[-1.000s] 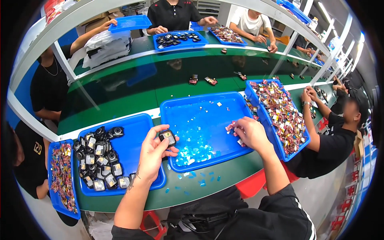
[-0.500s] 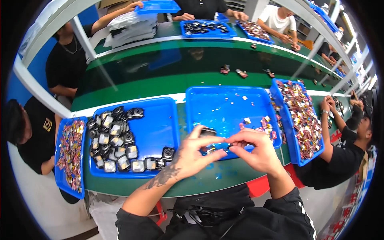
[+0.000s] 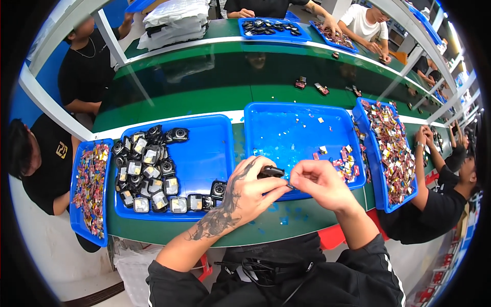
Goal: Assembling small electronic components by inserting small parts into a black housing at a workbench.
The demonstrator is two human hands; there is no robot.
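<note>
Clock bearings taken from the two hands, 12 o'clock lying straight away from the wearer.

- Left hand point(image 3: 253, 187): bare; clamped around a small black squarish plastic unit point(image 3: 272, 172).
- Black unit: one, tilted, raised above the 8 o'clock corner of the middle tray.
- Right hand point(image 3: 323, 185): bare; thumb and forefinger drawn close, tips just beside the left thumb; cannot tell whether anything is pinched between them.
- Middle tray point(image 3: 302, 120): rectangular, blue plastic, at 12 o'clock; translucent light-blue film scraps point(image 3: 280, 151) scattered inside, small pinkish-red and white pieces point(image 3: 348, 166) grouped towards its 4 o'clock corner.
- Left tray point(image 3: 204, 140): rectangular, blue plastic, at 10 o'clock; piled black square units with pale panels or round lens rings point(image 3: 149, 171).
- Side tray point(image 3: 377, 176): deep, blue plastic, between 2 and 3 o'clock; heaped multicoloured small pieces point(image 3: 394, 153).
- End tray point(image 3: 88, 236): narrow, blue plastic, at 9 o'clock; similar multicoloured pieces.
- Work surface point(image 3: 153, 230): green, beneath the trays; blue scraps point(image 3: 284, 221) at 6 o'clock.
- Black-and-red assemblies point(image 3: 321, 89): three, between 12 and 1 o'clock, well apart from the hands.
</note>
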